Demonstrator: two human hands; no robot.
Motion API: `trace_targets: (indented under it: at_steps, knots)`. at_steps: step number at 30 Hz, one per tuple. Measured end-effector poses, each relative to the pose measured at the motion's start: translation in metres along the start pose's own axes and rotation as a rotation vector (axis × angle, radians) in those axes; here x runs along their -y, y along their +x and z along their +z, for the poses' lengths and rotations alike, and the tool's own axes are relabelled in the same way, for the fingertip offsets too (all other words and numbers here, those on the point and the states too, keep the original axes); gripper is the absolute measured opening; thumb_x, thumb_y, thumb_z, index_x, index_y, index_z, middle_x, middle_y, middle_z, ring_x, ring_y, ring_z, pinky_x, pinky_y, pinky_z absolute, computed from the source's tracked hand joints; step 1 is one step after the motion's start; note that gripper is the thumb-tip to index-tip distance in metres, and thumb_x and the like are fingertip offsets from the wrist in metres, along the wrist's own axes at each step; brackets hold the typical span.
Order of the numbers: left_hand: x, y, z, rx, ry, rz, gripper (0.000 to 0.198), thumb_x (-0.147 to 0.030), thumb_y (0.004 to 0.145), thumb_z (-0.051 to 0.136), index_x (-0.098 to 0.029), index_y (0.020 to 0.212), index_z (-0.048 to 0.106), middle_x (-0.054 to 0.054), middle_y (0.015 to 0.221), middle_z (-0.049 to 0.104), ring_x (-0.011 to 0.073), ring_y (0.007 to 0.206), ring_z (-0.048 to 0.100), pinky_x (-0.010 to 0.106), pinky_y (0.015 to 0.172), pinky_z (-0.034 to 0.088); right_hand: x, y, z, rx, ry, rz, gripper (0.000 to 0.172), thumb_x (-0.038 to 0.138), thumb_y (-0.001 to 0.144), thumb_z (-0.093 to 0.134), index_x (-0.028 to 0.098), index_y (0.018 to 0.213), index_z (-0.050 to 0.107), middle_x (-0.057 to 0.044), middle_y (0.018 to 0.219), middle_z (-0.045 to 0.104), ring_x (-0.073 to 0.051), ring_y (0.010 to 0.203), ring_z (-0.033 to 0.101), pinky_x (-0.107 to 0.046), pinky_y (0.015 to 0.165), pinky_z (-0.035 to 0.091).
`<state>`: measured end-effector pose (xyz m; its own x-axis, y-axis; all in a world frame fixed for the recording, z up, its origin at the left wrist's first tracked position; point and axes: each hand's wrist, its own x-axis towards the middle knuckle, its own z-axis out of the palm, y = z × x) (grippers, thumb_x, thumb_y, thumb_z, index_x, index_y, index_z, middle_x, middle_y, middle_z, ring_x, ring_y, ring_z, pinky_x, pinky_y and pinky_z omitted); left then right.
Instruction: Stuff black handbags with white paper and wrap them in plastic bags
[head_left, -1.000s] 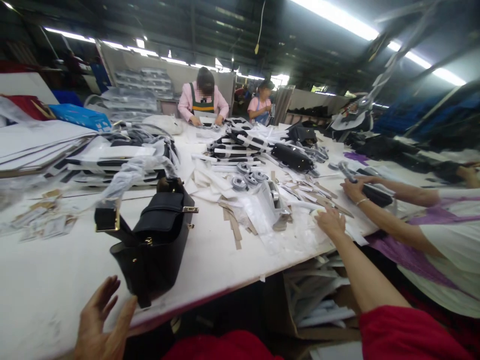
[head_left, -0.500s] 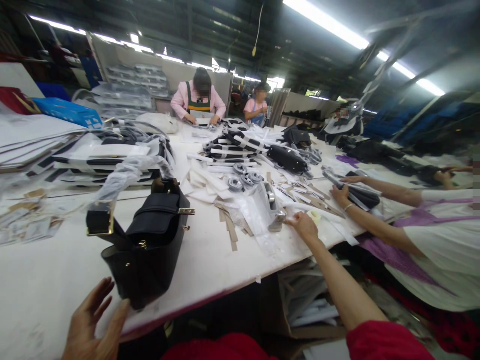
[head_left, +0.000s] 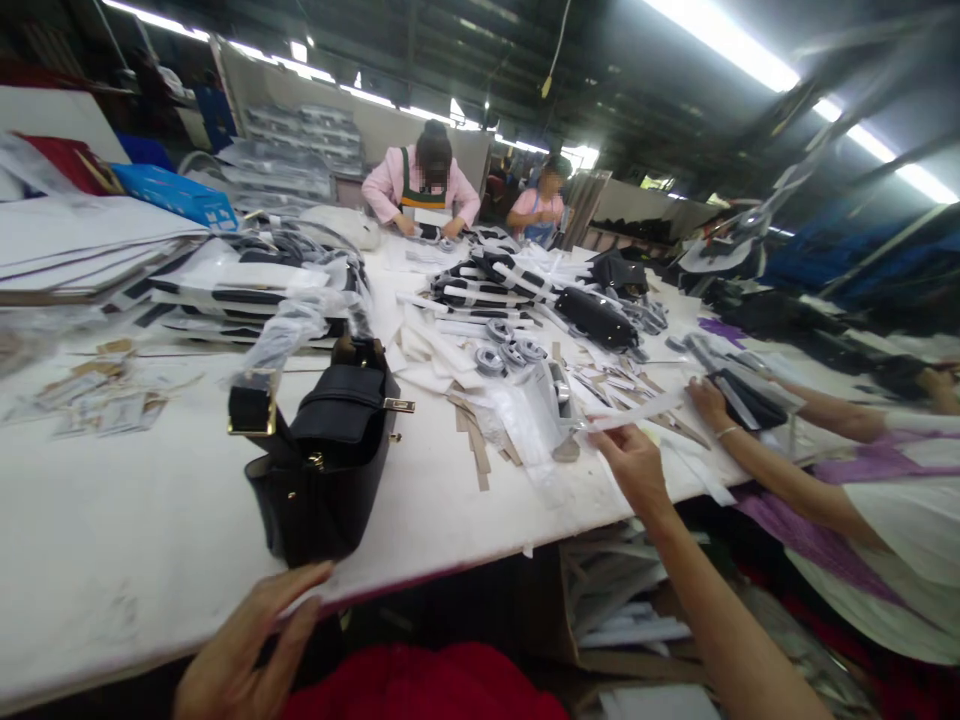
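- The black leather handbag (head_left: 349,505) with gold-coloured metal fittings stood upright at the near left of the white flat table (head_left: 165,520).
- The left hand (head_left: 251,640) lay at the near edge, just below the bag; its thumb and fingers were parted, with no hold on the bag seen.
- The right hand (head_left: 634,465) was at the grey metal tape dispenser (head_left: 560,395), its fingertips close together; whether they gripped tape could not be told.
- Judgement: good handling there called for a thin, even pinch, a straight pull, and fingers clear of any cutting edge.
- Judgement: loose brown card strips (head_left: 474,445) beside the dispenser were best kept off adhesive.
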<state>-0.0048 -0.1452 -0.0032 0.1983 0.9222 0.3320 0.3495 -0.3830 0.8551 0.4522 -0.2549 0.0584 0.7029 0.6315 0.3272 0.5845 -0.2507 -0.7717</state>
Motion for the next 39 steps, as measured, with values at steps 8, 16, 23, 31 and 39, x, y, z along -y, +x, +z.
trace_targets:
  at_steps: [8, 16, 23, 31, 39]
  knots:
    - [-0.071, 0.016, 0.055, 0.682, -0.5, -0.26, 0.079, -0.051, 0.076, 0.071, -0.021, 0.143, 0.043, 0.016, 0.146, 0.049, 0.0303, 0.129, 0.052, 0.045, 0.104, 0.045, 0.131, -0.111, 0.076, 0.965, -0.21, -0.382, 0.008, 0.019, 0.082, 0.06, 0.022, 0.079, 0.067, -0.002, 0.078, 0.069, -0.019, 0.071, 0.063, -0.029, 0.064, 0.046]
    - [-0.06, 0.012, 0.054, 0.52, -0.824, -0.491, 0.045, -0.054, 0.09, 0.053, -0.012, 0.1, 0.064, 0.011, 0.088, 0.073, 0.0224, 0.085, 0.07, 0.037, 0.085, 0.053, 0.157, -0.125, 0.099, 0.984, 0.084, -0.249, 0.015, 0.034, 0.086, 0.062, 0.024, 0.079, 0.071, -0.001, 0.078, 0.071, -0.018, 0.072, 0.064, -0.027, 0.069, 0.047]
    - [-0.045, 0.023, -0.001, 0.965, -0.603, -0.258, 0.036, -0.042, 0.096, 0.05, -0.016, 0.11, 0.069, 0.009, 0.101, 0.075, 0.0212, 0.099, 0.069, 0.033, 0.093, 0.049, 0.167, -0.116, 0.127, 1.03, 0.382, 0.087, 0.036, 0.05, 0.08, 0.067, 0.019, 0.097, 0.07, -0.004, 0.09, 0.072, -0.02, 0.081, 0.064, -0.028, 0.071, 0.05]
    - [-0.026, 0.023, -0.027, 0.846, -0.393, -0.203, 0.029, -0.034, 0.087, 0.061, -0.019, 0.112, 0.067, 0.002, 0.104, 0.07, 0.019, 0.095, 0.062, 0.028, 0.086, 0.046, 0.193, -0.152, 0.169, 0.813, 0.474, 0.035, 0.02, 0.038, 0.077, 0.072, 0.019, 0.072, 0.069, 0.0, 0.07, 0.066, -0.016, 0.068, 0.059, -0.027, 0.066, 0.046]
    - [-0.001, 0.001, -0.034, 0.342, -0.55, -0.467, 0.034, -0.048, 0.083, 0.065, -0.015, 0.08, 0.059, -0.003, 0.072, 0.059, 0.0113, 0.068, 0.052, 0.022, 0.067, 0.041, 0.191, -0.165, 0.188, 0.749, 0.387, -0.096, 0.025, 0.043, 0.085, 0.065, 0.02, 0.075, 0.069, -0.001, 0.071, 0.067, -0.016, 0.067, 0.059, -0.026, 0.064, 0.045]
